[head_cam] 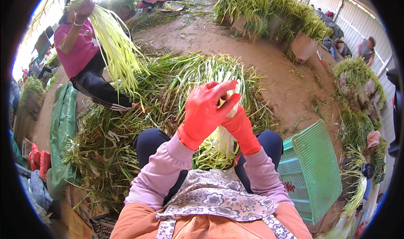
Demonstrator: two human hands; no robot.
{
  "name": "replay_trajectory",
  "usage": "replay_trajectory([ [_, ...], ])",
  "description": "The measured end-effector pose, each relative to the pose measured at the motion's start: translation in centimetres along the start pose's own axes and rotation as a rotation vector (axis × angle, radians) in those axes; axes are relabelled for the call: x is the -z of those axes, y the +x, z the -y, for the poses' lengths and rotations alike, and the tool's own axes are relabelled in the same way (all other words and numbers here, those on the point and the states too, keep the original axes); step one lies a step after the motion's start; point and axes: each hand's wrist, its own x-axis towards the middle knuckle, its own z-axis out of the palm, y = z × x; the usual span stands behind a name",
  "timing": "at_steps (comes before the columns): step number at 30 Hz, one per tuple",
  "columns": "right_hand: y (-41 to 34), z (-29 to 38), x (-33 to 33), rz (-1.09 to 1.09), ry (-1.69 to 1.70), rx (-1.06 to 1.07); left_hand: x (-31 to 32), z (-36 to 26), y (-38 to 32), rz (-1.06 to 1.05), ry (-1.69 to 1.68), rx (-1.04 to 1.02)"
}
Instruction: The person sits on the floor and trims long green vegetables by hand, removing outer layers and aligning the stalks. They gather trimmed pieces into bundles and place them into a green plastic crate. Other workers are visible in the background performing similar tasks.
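My left hand (203,109), in a red rubber glove, reaches across the white stem ends of a bunch of blanched chives (223,141), its thumb and forefinger curled against them. Just below, my right hand (242,130), gloved alike, grips the same bunch. The pale yellow leaves hang down between my knees. Part of the stems is hidden behind my fingers. Beyond my hands lies a spread heap of green chives (202,68).
A person in a pink shirt (75,52) at the left holds up long yellow chives (115,43). A green plastic basket (317,172) stands by my right knee. Leaf litter (104,153) covers the ground at left, beside a rolled green tarp (63,128). A tall chive pile (268,11) stands behind.
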Motion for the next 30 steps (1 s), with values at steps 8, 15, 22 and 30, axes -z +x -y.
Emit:
replay_trajectory([
  [8,-0.4,-0.9,1.8,0.110,0.308,-0.169,-1.0,2.7,1.2,0.426,-0.373,0.339],
  [15,-0.6,-0.5,2.1,0.107,0.556,-0.215,-2.2,4.1,-0.3,0.042,-1.006,0.489],
  [22,-1.0,-0.5,3.0,-0.020,0.538,-0.200,0.0,3.2,-0.2,0.009,-0.982,0.611],
  [30,-0.7,-0.5,2.7,0.140,0.654,-0.136,-2.0,1.7,0.0,0.354,-0.654,0.541],
])
